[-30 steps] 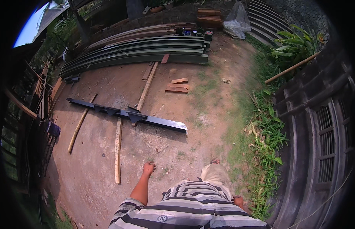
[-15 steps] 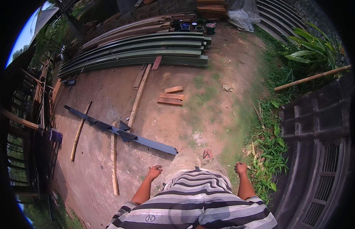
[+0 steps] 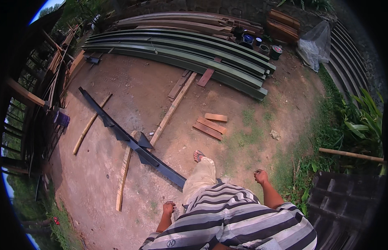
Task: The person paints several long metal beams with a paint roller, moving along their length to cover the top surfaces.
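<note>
My left hand (image 3: 169,206) hangs at my left side with its fingers loosely bent and a little apart, and nothing shows in it. On the other side, my right hand (image 3: 260,176) is held out over the ground, its fingers loosely curled with a gap at the thumb; I see no object in it. Nearest to my left hand lies a long dark metal beam (image 3: 160,165) with triangular plates along it. One end of the beam is beside my trouser leg (image 3: 202,175). A wooden batten (image 3: 124,179) lies under the beam. Neither hand touches anything.
Ahead lie several short wood blocks (image 3: 209,127) and a long plank (image 3: 173,110). Beyond them is a stack of green metal beams (image 3: 227,68), with buckets (image 3: 276,52) and plastic sheeting (image 3: 315,46) to its right. A bamboo pole (image 3: 352,154) and dark panel (image 3: 348,200) are at right.
My view has turned right and I have stepped forward, the sandalled left foot now ahead. My left hand has swung back and my right hand forward. The beam and wood stay on the ground.
</note>
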`<control>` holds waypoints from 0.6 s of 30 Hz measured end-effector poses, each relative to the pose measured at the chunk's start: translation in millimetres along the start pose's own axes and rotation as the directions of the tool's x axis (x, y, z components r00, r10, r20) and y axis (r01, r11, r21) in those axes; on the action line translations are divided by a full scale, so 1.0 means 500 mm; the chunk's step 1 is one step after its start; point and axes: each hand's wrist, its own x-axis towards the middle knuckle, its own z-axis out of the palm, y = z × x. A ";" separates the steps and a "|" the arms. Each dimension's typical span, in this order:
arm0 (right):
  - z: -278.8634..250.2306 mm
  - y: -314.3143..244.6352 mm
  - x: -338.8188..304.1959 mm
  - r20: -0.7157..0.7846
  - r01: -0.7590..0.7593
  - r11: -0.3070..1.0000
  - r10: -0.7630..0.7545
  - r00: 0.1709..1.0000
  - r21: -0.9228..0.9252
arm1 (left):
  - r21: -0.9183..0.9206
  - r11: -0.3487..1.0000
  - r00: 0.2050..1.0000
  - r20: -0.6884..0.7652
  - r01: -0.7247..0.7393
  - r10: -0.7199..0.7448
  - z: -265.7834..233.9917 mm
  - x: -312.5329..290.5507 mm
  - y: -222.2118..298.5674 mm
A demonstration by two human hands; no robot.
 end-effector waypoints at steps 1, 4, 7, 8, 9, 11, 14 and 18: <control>0.057 -0.085 0.009 0.146 -0.103 0.994 0.095 0.985 0.048 | -0.031 0.999 0.999 -0.042 0.018 -0.019 -0.046 0.016 0.046; 0.092 -0.243 -0.004 0.433 -0.153 0.983 0.184 0.882 -0.105 | -0.131 0.991 0.991 -0.122 0.034 -0.050 -0.111 0.008 0.138; 0.074 -0.438 0.129 0.387 -0.100 0.993 0.115 0.915 -0.060 | -0.148 0.985 0.987 -0.145 -0.091 0.070 -0.126 0.068 0.351; 0.069 -0.498 0.164 0.342 -0.113 0.994 0.110 0.933 -0.013 | -0.130 0.985 0.985 -0.142 -0.117 0.099 -0.141 0.076 0.407; 0.065 -0.561 0.199 0.249 0.008 0.999 0.000 0.969 -0.034 | -0.131 0.983 0.983 -0.146 -0.128 0.108 -0.153 0.088 0.461; 0.074 -0.706 0.276 0.162 0.074 0.995 -0.085 0.983 0.072 | -0.124 0.979 0.975 -0.168 -0.164 0.142 -0.185 0.122 0.583; 0.089 -0.857 0.387 0.075 0.150 0.987 -0.153 0.985 0.053 | -0.065 0.963 0.952 -0.183 -0.260 0.245 -0.193 0.203 0.763; 0.131 -0.973 0.504 0.175 0.065 0.997 -0.070 0.982 0.033 | -0.018 0.937 0.918 -0.207 -0.348 0.338 -0.139 0.330 1.007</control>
